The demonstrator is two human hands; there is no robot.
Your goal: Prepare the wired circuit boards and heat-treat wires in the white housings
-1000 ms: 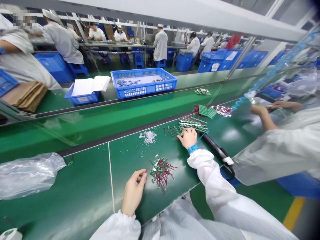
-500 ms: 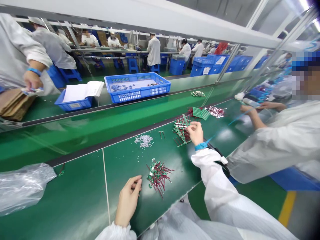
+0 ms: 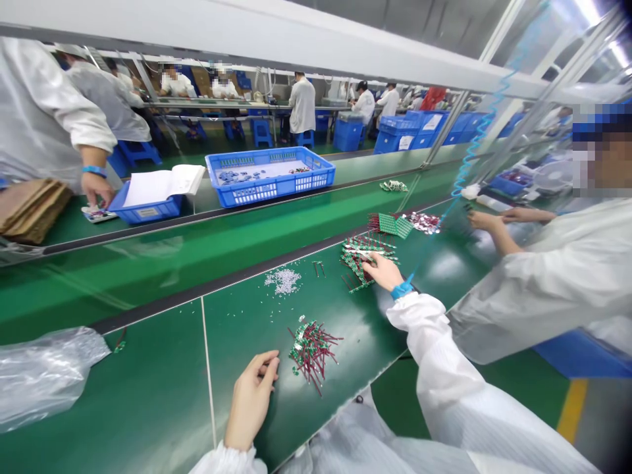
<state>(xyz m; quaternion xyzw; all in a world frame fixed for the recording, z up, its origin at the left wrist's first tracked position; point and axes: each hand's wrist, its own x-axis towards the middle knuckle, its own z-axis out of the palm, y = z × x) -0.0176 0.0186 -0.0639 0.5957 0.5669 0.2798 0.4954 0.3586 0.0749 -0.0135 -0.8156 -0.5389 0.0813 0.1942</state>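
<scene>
Left hand (image 3: 251,398) sat half-curled, thumb just off index, at wire pile's (image 3: 312,350) 8 o'clock; right hand (image 3: 385,272) was at board stack (image 3: 354,260), pile's 1 o'clock, couldn't tell if pinching

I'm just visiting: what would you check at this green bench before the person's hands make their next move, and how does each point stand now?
1. Right hand at the stack of wired green boards: ok, fingertips at its right side.
2. Right hand's grip on a board: cannot tell, the fingertips' contact is too small to make out.
3. Left hand free: ok, nothing visible in it.
4. Loose pile of wired pieces apart from the small white bits: ok, bare bench between the main heaps.
5. White bits all gathered: not ok, several lie scattered.
6. Blue wrist strap on: ok, around the right wrist.
</scene>
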